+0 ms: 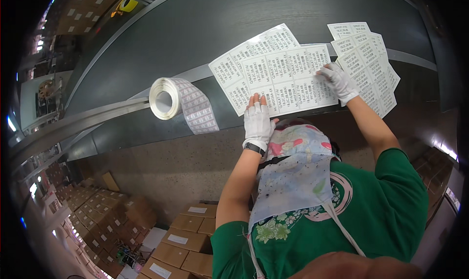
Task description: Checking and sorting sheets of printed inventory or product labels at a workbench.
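Note:
Sheets of printed white labels (286, 78) lie overlapped on the dark green belt surface, the top one turned slightly against those beneath. My left hand (258, 120), in a white glove with bare fingertips, rests flat on the lower left part of the top label sheet, fingers stretched out. At that sheet's right edge, my right hand (339, 83), gloved the same way, has its fingers bent and drawn together on the paper. What lies under those fingertips is partly hidden. Just right of this hand, a fanned pile of similar label sheets (364, 59) overhangs the near metal edge.
A roll of small printed stickers (163, 99) stands left of the sheets, its loose strip (198, 110) hanging toward me. A metal rail (88, 114) runs along the left. Cardboard boxes (183, 240) are stacked on the floor below, and yellow tape (128, 5) is at the far left.

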Motion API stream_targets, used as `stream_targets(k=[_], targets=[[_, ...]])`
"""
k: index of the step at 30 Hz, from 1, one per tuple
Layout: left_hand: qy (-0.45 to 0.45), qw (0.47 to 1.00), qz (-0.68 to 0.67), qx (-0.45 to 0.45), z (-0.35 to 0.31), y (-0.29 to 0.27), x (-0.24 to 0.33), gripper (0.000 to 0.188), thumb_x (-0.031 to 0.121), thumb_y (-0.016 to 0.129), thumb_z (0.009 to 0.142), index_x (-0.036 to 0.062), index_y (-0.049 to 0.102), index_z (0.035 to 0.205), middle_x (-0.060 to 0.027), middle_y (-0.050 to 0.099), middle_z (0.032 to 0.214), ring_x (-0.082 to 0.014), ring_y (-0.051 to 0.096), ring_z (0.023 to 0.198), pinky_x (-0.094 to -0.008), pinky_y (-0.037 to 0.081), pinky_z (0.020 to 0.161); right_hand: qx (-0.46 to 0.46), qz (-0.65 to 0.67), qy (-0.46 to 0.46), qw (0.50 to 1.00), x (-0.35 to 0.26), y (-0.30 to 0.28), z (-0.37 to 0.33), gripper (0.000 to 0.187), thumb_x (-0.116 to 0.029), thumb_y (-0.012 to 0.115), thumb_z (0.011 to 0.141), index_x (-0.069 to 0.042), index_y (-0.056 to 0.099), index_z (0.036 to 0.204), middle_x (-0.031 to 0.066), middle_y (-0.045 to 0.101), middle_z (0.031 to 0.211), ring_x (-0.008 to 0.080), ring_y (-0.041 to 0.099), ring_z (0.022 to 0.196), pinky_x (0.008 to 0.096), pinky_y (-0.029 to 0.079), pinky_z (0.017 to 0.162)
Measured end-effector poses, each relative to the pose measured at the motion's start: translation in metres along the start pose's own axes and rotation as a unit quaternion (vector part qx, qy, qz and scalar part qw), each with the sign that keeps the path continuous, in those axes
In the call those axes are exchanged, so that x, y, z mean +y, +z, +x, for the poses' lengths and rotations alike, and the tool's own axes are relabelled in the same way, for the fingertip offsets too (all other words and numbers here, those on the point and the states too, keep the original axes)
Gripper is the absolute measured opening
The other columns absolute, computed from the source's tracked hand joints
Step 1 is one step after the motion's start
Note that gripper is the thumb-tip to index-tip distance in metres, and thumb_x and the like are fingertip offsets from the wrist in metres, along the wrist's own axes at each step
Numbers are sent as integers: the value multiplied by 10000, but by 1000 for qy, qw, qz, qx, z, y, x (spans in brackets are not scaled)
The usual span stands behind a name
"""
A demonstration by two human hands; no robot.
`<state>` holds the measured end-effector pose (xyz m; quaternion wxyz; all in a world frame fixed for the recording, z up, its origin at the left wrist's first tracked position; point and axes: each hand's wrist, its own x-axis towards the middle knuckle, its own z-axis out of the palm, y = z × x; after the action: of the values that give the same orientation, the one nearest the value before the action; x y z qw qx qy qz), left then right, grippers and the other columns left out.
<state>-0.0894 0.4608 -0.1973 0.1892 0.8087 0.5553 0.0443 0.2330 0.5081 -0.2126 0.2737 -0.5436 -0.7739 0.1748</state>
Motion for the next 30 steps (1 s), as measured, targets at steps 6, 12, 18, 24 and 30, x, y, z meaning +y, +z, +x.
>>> stream_targets(k=[6,12,18,24,30], targets=[[-3,1000,-12,13,2,2,6,857,325,763,681,-42,363,1344,-258,357,1393,-423,343,1286,-481,317,1044,-31,-35,-2,999,48,-40,-29,460,170,653,597,-100,613,967,73,574,872,270,575,803,345,473,662],[-11,999,-16,38,4,12,4,806,268,749,689,-37,379,1337,-259,383,1381,-414,371,1273,-491,316,1042,-14,10,24,1000,52,-37,-30,384,124,664,614,-75,614,939,97,579,862,294,582,809,355,472,709],[51,998,26,-6,22,1,-13,702,201,702,713,-13,415,1317,-213,416,1378,-357,396,1275,-498,316,1044,-65,48,92,992,-14,-35,-19,229,57,624,724,-70,596,913,115,562,845,289,577,826,362,467,718],[115,991,63,38,109,-9,-39,496,185,529,835,53,451,1307,-141,436,1389,-314,402,1286,-494,300,1060,-120,35,-38,991,-66,12,-39,216,-127,704,705,-113,595,891,105,590,905,307,575,878,389,456,768],[127,987,15,92,135,11,-20,501,120,544,809,97,466,1303,-106,448,1384,-263,402,1294,-468,293,1072,-155,145,-40,976,-142,60,-40,217,-111,679,702,-111,622,911,113,602,967,318,573,887,393,446,765]])
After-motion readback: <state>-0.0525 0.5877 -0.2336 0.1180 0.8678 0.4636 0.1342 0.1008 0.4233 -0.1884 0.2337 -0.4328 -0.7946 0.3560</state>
